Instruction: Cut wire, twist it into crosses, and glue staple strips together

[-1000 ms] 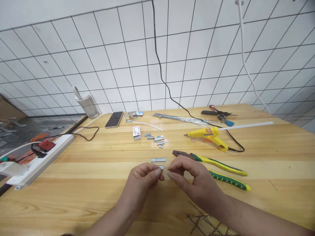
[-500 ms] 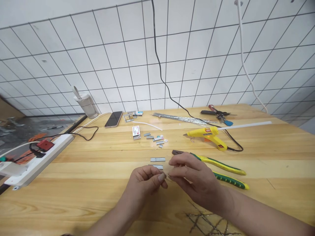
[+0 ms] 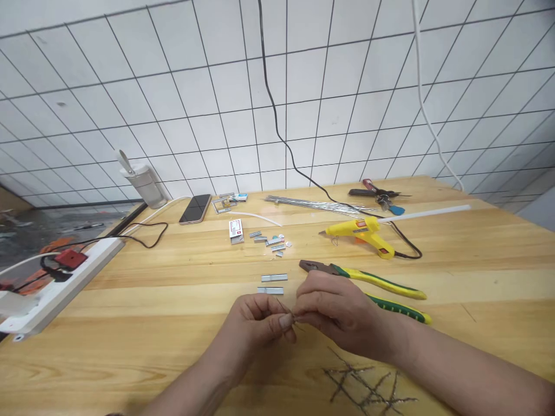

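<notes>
My left hand (image 3: pixel 259 322) and my right hand (image 3: pixel 336 312) meet fingertip to fingertip low over the wooden table (image 3: pixel 143 300). Both pinch the same tiny thin metal piece (image 3: pixel 291 315), too small to name surely; it looks like a staple or a bit of wire. Just beyond the fingers lie two short staple strips (image 3: pixel 274 278), one behind the other. Green-and-yellow pliers (image 3: pixel 368 283) lie right behind my right hand. A crisscross of thin wire stuck to the table (image 3: pixel 368 387) sits under my right wrist.
A yellow glue gun (image 3: pixel 364 231) with its cord and a long glue stick (image 3: pixel 427 212) lie at back right. Loose staples and a staple box (image 3: pixel 236 230), a phone (image 3: pixel 196 208), a wire bundle (image 3: pixel 316 205), keys (image 3: pixel 381 196), a white bottle (image 3: pixel 141 180) and a power strip (image 3: pixel 56 277) are around.
Both hands have drawn nearer to me and dropped closer to the table, still pinched together. The view has tilted, so the table items sit a little higher and to the left.
</notes>
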`<state>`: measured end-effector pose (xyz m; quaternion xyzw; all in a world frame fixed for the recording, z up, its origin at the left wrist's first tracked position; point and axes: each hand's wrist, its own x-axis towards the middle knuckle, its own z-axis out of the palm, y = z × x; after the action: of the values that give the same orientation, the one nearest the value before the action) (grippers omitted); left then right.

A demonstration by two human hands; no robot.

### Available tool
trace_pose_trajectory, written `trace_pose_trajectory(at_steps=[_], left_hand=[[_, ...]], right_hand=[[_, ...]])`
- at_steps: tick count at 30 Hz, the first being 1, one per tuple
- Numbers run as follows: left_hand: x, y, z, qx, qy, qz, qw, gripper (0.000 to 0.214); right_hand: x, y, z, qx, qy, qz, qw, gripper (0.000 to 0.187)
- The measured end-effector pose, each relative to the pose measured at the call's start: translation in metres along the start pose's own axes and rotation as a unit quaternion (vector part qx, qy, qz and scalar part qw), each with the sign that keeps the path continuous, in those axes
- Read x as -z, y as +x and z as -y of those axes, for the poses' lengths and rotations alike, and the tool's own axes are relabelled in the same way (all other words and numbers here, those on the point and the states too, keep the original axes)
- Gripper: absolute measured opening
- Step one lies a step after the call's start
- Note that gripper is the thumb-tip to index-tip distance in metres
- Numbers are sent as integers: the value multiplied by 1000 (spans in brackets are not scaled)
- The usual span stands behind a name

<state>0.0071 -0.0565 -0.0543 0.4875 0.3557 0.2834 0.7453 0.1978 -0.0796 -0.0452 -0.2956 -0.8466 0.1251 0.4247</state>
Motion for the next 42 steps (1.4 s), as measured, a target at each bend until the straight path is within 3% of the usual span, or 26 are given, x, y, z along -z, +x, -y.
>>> trace_pose_trajectory(at_steps=[4, 9, 15, 23, 31, 42], left_hand=[[-1, -2, -2, -8, 20, 3, 1000, 21], [-2, -2, 0, -28, 30, 8, 999, 20], [-1, 1, 2, 17, -7, 8, 1000, 23], [1, 3, 1, 111, -110, 2, 988, 20], [3, 3, 1, 135, -160, 5, 978, 16], [4, 3, 3, 128, -182, 16, 975, 16]], right_hand=[[0, 0, 4, -48, 18, 8, 999, 10], [3, 1, 12, -191, 47, 54, 979, 10], [7, 8, 16, -297, 91, 76, 947, 11], [6, 10, 11, -233, 87, 61, 967, 14], [2, 8, 8, -195, 96, 45, 975, 14], [3, 7, 8, -198, 74, 56, 976, 13]])
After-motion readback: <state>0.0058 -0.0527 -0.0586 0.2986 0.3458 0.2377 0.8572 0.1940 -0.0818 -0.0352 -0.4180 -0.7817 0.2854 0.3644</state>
